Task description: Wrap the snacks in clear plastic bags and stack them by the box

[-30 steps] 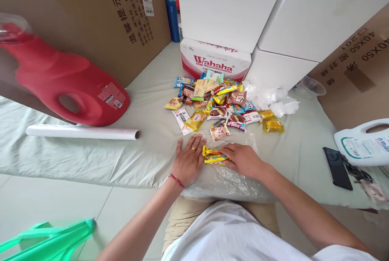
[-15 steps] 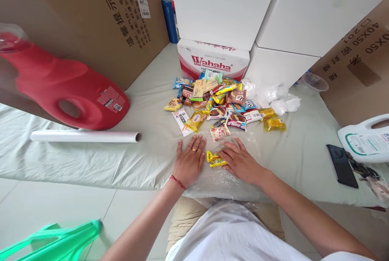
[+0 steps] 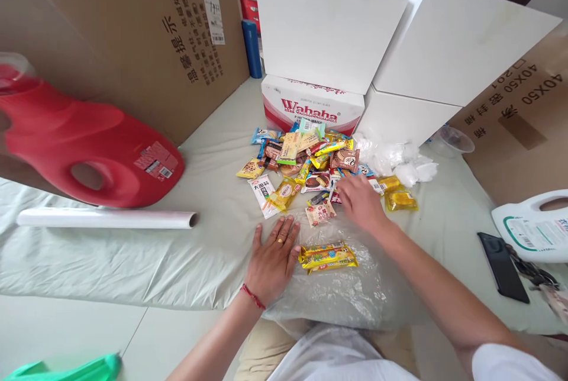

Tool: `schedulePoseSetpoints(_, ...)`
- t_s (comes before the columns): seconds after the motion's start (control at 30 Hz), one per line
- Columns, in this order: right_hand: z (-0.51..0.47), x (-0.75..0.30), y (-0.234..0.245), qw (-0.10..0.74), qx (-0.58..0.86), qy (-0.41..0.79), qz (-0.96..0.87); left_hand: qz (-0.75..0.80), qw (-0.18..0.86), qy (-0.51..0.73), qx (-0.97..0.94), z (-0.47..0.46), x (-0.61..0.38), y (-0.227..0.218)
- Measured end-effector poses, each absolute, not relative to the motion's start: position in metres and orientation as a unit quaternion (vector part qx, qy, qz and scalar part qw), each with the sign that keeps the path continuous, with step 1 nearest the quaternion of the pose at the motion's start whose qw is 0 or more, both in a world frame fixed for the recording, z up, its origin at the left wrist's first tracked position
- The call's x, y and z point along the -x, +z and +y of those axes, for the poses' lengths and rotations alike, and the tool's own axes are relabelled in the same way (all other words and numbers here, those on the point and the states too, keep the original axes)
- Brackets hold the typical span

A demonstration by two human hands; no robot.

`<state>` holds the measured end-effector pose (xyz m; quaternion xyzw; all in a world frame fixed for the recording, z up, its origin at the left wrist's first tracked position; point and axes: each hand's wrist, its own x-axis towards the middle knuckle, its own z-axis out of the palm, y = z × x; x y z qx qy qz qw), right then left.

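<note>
I have the left hand (image 3: pixel 273 262) palm down and flat, its fingers parted and pointing to the far side, its thumb angled out to the right. The left forearm (image 3: pixel 222 336) slants in from the near left. My right hand (image 3: pixel 364 200) sits farther out, back upward, fingers curled; I can't make out whether they grip. The right forearm (image 3: pixel 435 280) runs in from the near right.

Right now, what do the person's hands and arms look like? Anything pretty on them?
The left hand wears a gold-coloured ring, with a thin red bracelet around that wrist. The right hand has no glove, and no bracelet shows on that side. The right arm has a short white sleeve.
</note>
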<state>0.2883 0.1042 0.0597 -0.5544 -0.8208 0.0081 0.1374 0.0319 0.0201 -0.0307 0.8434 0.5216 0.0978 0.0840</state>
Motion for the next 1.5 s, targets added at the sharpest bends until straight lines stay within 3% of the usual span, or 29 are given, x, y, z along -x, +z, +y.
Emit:
schedulePoseSetpoints(0.1,0.179,-0.283,0.071,0.105,0.594,-0.059,-0.796,0.52,0.08,0.103,-0.844,0.021,-0.032,-0.032)
schedulePoseSetpoints(0.27,0.241,-0.277,0.082,-0.029,0.596,-0.083,-0.798,0.534,0.088,0.099,-0.835,0.02,-0.033,-0.03)
schedulePoseSetpoints(0.43,0.181,-0.311,0.089,0.063,0.628,-0.125,-0.766,0.536,0.107,0.1,-0.831,0.019,-0.034,-0.03)
schedulePoseSetpoints(0.53,0.12,-0.328,0.082,0.118,0.623,-0.016,-0.773,0.536,0.114,0.102,-0.831,0.02,-0.034,-0.03)
schedulePoseSetpoints(0.63,0.075,-0.326,0.067,0.101,0.545,0.148,-0.819,0.532,0.112,0.099,-0.834,0.019,-0.035,-0.03)
schedulePoseSetpoints(0.73,0.058,-0.311,0.054,0.042,0.483,0.206,-0.85,0.53,0.102,0.095,-0.837,0.019,-0.036,-0.029)
schedulePoseSetpoints(0.83,0.057,-0.296,0.049,0.004,0.436,0.211,-0.875,0.531,0.095,0.091,-0.837,0.019,-0.036,-0.03)
schedulePoseSetpoints(1.03,0.031,-0.27,0.035,0.05,0.428,0.157,-0.888,0.538,0.097,0.086,-0.833,0.02,-0.036,-0.031)
schedulePoseSetpoints(1.23,0.005,-0.249,0.017,0.027,0.448,0.122,-0.885,0.544,0.088,0.078,-0.831,0.019,-0.038,-0.029)
schedulePoseSetpoints(1.5,-0.043,-0.3,0.04,0.15,0.389,0.148,-0.897,0.542,0.104,0.083,-0.83,0.02,-0.035,-0.024)
